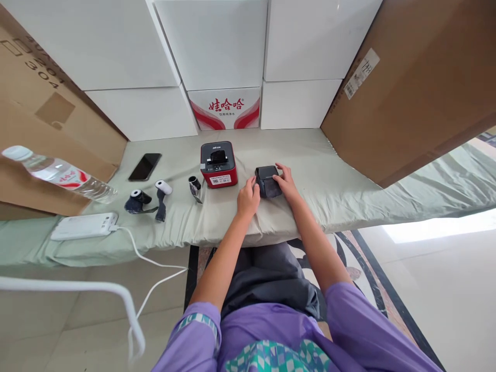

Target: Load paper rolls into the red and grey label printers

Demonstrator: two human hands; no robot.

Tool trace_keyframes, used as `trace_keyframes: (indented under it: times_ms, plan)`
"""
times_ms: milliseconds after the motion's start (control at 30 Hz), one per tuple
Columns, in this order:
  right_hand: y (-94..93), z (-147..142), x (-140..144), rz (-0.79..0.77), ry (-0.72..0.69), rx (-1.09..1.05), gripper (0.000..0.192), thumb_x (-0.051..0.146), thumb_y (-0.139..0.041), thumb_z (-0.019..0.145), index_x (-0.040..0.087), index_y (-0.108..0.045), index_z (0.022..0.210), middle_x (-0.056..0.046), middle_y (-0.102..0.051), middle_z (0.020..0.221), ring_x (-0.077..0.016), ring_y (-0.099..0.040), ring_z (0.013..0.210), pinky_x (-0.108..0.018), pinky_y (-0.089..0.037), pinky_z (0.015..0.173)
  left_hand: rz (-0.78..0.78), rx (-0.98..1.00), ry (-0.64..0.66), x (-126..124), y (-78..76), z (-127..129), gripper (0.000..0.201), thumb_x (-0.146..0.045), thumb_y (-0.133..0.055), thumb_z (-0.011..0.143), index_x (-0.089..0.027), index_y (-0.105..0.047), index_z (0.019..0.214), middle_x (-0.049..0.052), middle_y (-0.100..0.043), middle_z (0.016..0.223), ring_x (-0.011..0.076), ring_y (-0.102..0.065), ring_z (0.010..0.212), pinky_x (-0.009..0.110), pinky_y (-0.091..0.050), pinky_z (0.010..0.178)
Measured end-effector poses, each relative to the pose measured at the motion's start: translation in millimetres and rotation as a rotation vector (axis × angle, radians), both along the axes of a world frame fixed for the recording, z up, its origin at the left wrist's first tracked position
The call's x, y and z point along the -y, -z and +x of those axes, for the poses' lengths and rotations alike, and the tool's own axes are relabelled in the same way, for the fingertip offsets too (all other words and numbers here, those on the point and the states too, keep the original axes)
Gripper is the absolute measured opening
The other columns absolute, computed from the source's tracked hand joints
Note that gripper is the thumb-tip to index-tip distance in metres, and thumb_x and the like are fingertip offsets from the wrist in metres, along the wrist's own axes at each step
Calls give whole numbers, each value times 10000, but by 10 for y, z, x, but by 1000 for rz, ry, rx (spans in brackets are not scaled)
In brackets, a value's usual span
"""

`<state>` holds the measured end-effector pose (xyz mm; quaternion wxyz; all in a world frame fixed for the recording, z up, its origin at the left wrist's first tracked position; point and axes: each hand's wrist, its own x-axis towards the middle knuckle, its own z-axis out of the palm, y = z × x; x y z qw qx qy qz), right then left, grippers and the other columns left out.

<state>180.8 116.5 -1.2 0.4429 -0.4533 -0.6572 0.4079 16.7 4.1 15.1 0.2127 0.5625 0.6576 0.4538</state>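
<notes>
Right now both hands rest on a small black printer [267,181] that sits on the pale green cloth [318,170] covering the table, a little right of centre and close to the near edge. The left hand [248,197] lies against the device's left side, fingers curled loosely with the thumb touching its upper left corner; it does not wrap around the body. The right hand [285,182] comes in from the other side, its fingers spread over the top and right edge of the case, pressing on it rather than lifting it. So the printer lies between the two hands, touched by both, flat on the cloth.

Just to the left of the left hand stands a red and black label printer [218,164], upright, apart from the black one. Further left lie a small black roll [194,185], a white-capped roll [162,192] with a dark strip trailing, and a dark roll [136,201] on its side. A black phone [144,166] lies face up behind them. A white power bank [83,226] sits near the table's front edge with a white cable [147,258] hanging off it. A water bottle [58,173] lies tilted on a cardboard box [46,124] at the far left. White boxes [217,46] are stacked behind the table.
</notes>
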Motion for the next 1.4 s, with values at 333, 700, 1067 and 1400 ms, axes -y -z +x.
trace_keyframes:
  times_ms: [333, 700, 1067, 1400]
  plan:
    - [143, -32, -172, -84, 62, -28, 752, 520, -601, 800, 299, -518, 1515, -79, -584, 1467, -286, -596, 1201, -525, -432, 1196, -125, -258, -24, -69, -89, 21, 418, -127, -465, 1004, -119, -604, 1398, 157, -709, 1450, 318, -686, 1322, 450, -491, 1170]
    - [82, -88, -123, -116, 111, -61, 738, 523, -589, 756, 297, -527, 1456, -77, -593, 1504, -314, -558, 1364, -541, -335, 1281, -139, -454, -29, -72, -132, 41, 446, -71, -479, 954, -90, -619, 1377, 191, -722, 1391, 330, -645, 1328, 443, -468, 1157]
    - [37, -124, -61, -69, 67, -56, 840, 469, -594, 741, 261, -453, 1542, -110, -564, 1456, -236, -567, 945, -485, -526, 1032, -94, -319, -81, -30, -101, 31, 519, -29, -451, 929, -113, -636, 1407, 136, -702, 1463, 324, -604, 1370, 461, -454, 1187]
    - [-124, -13, -58, -128, -29, 7, 888, 362, -661, 765, 327, -414, 1617, -104, -512, 1504, -185, -516, 821, -497, -548, 1039, -27, -76, -159, 36, -75, -77, 495, -28, -448, 928, -166, -640, 1363, 73, -700, 1486, 269, -610, 1405, 432, -436, 1240]
